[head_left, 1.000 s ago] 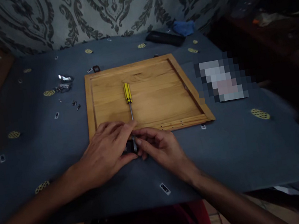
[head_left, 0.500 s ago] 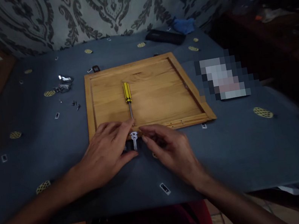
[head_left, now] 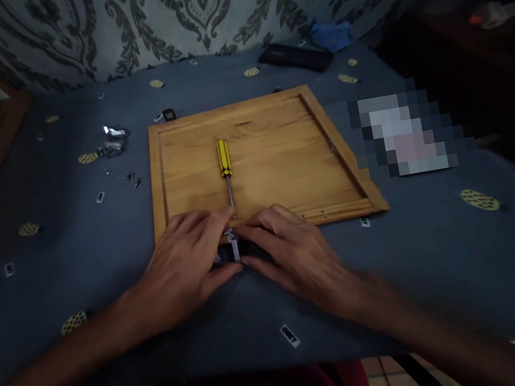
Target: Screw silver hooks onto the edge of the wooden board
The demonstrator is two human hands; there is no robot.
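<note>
A silvery metal hinge [head_left: 233, 247] sits at the near edge of a framed wooden panel [head_left: 275, 150], part of it jutting past the edge. My left hand [head_left: 184, 258] grips it from the left, fingers over the frame and thumb low beside the metal. From the other side my right hand [head_left: 291, 246] closes on the same hinge with fingertips and thumb, hiding part of it. A screwdriver [head_left: 225, 159] with a yellow and black handle lies on the panel, its tip pointing at my left fingertips. Small holes show in the near frame strip, right of my hands.
Left of the panel lie shiny metal hinge parts [head_left: 113, 141] and several small screws [head_left: 133, 179]. A black case [head_left: 295, 58] and a blue cloth [head_left: 332, 35] lie at the back. A blurred-out item [head_left: 406, 135] is on the right of the blue tablecloth [head_left: 103, 271].
My right hand has moved in to the left and its fingers and thumb now press on the hinge. My left hand stays there. The view has shifted slightly.
</note>
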